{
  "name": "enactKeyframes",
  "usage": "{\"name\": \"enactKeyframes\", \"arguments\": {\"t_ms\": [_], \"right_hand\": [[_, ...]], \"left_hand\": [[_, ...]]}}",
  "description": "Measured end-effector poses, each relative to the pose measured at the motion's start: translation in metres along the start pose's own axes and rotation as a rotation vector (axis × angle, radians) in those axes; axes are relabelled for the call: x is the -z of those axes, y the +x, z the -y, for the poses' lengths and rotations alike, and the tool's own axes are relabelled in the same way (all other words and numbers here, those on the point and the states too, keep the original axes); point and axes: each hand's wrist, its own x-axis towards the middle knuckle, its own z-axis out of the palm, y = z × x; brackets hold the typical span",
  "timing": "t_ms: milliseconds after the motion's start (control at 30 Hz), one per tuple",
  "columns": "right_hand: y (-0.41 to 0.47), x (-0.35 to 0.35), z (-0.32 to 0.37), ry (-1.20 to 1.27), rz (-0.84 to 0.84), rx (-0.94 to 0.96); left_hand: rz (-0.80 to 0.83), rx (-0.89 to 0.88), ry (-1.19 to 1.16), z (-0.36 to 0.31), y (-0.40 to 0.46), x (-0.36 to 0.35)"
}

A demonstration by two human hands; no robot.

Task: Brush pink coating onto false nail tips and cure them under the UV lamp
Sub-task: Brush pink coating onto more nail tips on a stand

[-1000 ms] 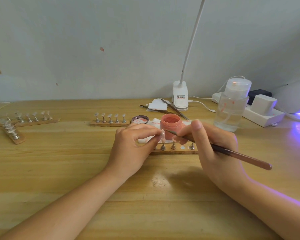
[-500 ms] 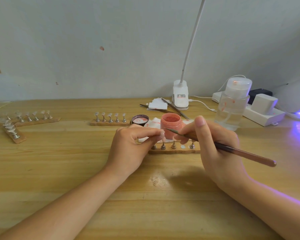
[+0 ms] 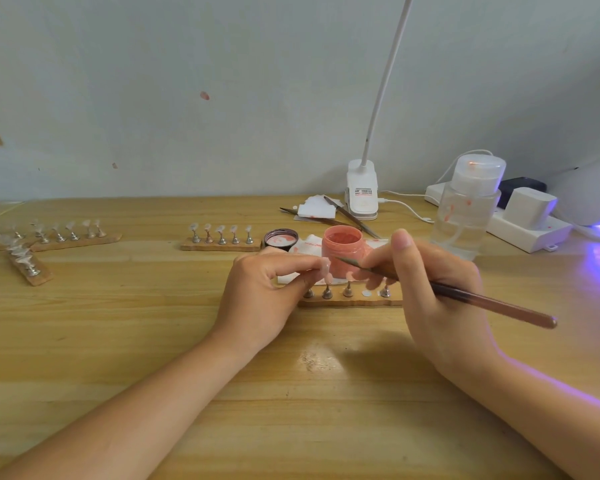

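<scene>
Nail-art workstation, small and home-style: wooden tabletop against a plain wall, nail-tip stands, pink pot, clip lamp, glowing UV lamp.

2 hands: left hand, right hand. 1 brush. 1 pink jar, 1 lid. 1 clear bottle. 1 clip lamp. 1 UV lamp, frame's right edge. 4 wooden nail-stand strips, approx.
</scene>
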Motion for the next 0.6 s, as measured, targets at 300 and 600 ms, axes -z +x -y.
{"name": "enactKeyframes", "arguments": {"t_ms": [300,600], "right_hand": [[0.002,0.000,0.000,-0.050,0.043,0.039],[0.003,0.003,-0.001,-0.130,0.077,0.088]], "left_hand": [[-0.005,-0.052,0.063,-0.005,0.000,0.000],[0.012,0.027,0.071,-0.011,-0.001,0.000]]}}
